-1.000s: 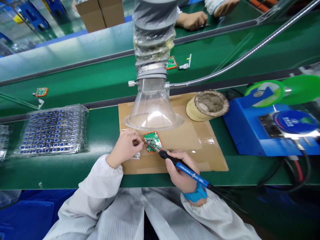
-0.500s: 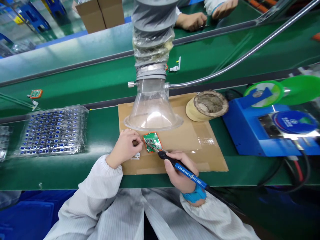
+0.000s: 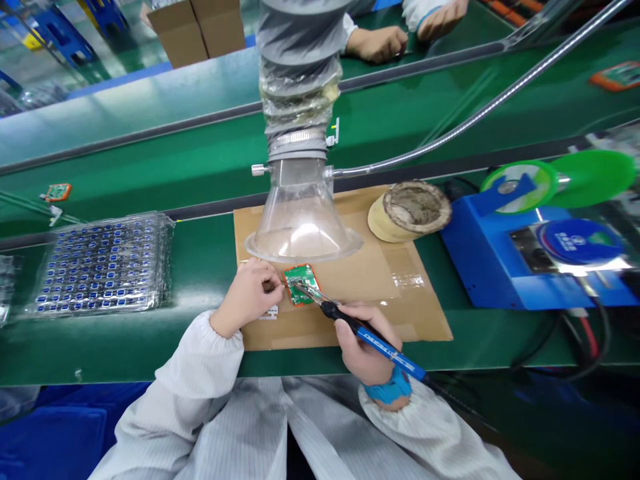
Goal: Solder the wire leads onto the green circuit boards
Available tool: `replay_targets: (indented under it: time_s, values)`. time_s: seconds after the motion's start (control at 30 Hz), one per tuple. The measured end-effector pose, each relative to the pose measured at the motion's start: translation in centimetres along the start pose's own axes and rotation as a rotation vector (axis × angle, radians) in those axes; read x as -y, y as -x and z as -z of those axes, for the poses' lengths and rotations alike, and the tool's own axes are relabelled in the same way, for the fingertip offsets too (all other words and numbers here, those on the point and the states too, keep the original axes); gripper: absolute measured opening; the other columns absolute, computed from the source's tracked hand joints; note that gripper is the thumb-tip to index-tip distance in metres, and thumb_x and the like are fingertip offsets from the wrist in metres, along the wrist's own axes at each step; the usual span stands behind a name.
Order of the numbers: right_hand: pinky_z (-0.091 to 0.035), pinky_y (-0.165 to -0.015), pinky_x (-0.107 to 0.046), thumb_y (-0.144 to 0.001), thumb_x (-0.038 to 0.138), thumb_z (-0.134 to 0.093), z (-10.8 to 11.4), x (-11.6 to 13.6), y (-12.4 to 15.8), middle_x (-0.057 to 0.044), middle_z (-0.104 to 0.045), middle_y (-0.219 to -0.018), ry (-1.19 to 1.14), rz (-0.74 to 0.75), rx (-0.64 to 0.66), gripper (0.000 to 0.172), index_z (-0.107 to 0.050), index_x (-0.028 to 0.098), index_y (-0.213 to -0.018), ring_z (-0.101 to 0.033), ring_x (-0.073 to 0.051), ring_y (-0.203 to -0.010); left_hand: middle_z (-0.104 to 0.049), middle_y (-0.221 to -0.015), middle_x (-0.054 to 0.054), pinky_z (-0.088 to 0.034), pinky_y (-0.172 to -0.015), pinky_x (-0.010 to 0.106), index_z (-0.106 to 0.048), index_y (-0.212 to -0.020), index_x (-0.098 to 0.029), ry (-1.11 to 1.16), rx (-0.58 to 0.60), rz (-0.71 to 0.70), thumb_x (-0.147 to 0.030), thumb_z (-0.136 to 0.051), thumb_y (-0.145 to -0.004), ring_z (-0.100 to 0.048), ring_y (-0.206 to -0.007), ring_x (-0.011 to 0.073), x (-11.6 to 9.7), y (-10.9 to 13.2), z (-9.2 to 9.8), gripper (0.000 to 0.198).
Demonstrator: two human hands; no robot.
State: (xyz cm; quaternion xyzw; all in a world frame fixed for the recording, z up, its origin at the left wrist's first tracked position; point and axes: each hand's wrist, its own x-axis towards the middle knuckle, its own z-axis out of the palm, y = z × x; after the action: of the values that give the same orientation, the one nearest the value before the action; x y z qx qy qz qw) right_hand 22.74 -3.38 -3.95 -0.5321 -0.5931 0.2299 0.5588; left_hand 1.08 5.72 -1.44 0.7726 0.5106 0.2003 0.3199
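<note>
A green circuit board with an orange edge lies on a sheet of cardboard, below the clear hood. My right hand is wrapped round a blue and black soldering iron, whose metal tip reaches over the board's middle. At the board's left edge, my left hand is closed in a pinch; whatever is between its fingertips is too small to make out. A small white part lies just below those fingers, partly hidden.
A clear fume hood hangs over the cardboard. Right of it stand a round crusty pot and a blue solder feeder with a green spool. Stacked trays of small parts lie left. Another person's hands rest across the conveyor.
My right hand and the soldering iron have moved slightly right, the tip still over the board. Orange-edged boards on the conveyor have shifted left. My left hand keeps its pinch.
</note>
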Motion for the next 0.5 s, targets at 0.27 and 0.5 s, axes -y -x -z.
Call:
replay_targets:
  time_s: [0.27,0.5]
  values:
    - [-0.06,-0.068,-0.035,-0.09,0.033,-0.067,1.1,-1.3,-0.5,-0.005,-0.07,-0.085,0.034,-0.111,-0.198,0.013,-0.069,0.02,-0.093,-0.071,-0.021,-0.075,-0.068,-0.078,0.0,-0.043,-0.083,0.035,-0.062,-0.064,-0.017,-0.015,-0.017,-0.001,-0.01,-0.068,-0.08,-0.057,-0.081,0.0174,0.1,0.1,0.0,0.018]
    - [-0.056,-0.076,-0.039,-0.093,0.038,-0.065,5.4,-3.4,-5.3,-0.011,-0.067,-0.104,0.203,-0.065,-0.5,0.031,-0.066,0.016,-0.116,-0.069,-0.019,-0.074,-0.063,-0.095,0.005,-0.045,-0.085,0.038,-0.066,-0.076,-0.018,-0.058,0.025,-0.038,-0.012,-0.069,-0.078,-0.056,-0.091,0.0211,-0.2,0.6,0.3,0.007]
